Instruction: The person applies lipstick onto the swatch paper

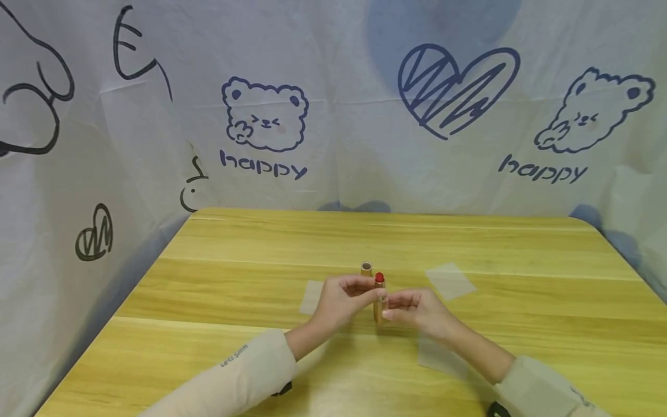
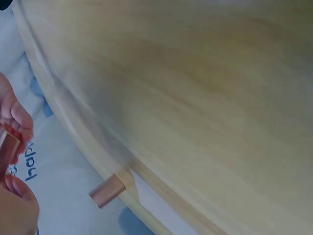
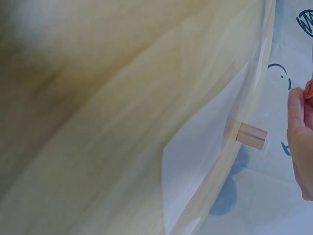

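Note:
An uncapped lipstick (image 1: pixel 378 313) with a gold tube and a raised red tip stands upright between both hands. My left hand (image 1: pixel 336 301) pinches its upper part between thumb and fingers. From the other side, my right hand (image 1: pixel 424 313) grips the lower part of the tube. Just behind the left fingertips stands the gold lipstick cap (image 1: pixel 366 268), its round opening upward. That cap (image 2: pixel 107 191) also shows in the left wrist view, with the lipstick (image 2: pixel 7 149) partly cut off at the left edge. Only the red tip (image 3: pixel 309 89) appears at the right wrist view's edge.
Thin whitish paper squares lie on the wood-grain table (image 1: pixel 219 289): one left (image 1: pixel 311 297), one at the back right (image 1: pixel 450 281), and one under the right forearm (image 1: pixel 443 357). A white cloth (image 1: pixel 354 150) with printed drawings hangs behind the table.

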### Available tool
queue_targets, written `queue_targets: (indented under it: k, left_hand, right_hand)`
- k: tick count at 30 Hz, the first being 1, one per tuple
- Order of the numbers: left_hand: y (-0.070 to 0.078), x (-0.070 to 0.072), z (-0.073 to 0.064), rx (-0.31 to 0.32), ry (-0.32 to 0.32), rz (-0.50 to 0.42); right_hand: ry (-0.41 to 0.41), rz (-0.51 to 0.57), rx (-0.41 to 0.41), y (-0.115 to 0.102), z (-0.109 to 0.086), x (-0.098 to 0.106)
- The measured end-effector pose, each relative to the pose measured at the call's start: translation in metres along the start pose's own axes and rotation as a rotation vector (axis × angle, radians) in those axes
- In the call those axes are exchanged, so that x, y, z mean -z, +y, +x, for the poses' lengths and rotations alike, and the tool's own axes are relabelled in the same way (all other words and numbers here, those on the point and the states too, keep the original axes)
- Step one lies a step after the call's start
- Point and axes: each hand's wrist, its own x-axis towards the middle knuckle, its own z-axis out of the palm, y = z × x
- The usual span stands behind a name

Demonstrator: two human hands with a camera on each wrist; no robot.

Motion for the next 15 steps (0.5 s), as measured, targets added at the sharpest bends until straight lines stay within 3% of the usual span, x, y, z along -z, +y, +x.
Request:
queue_targets:
  k: [8, 15]
  left_hand:
    - [0.0014, -0.0037, -0.002, 0.025, 0.06, 0.015]
    - [0.0043, -0.0023, -0.0012, 0.014, 0.009, 0.015]
  right_hand:
    - [0.04, -0.018, -0.011, -0.0038, -0.0004, -0.0055]
    - [0.042, -0.04, -0.011, -0.0045, -0.0007, -0.006]
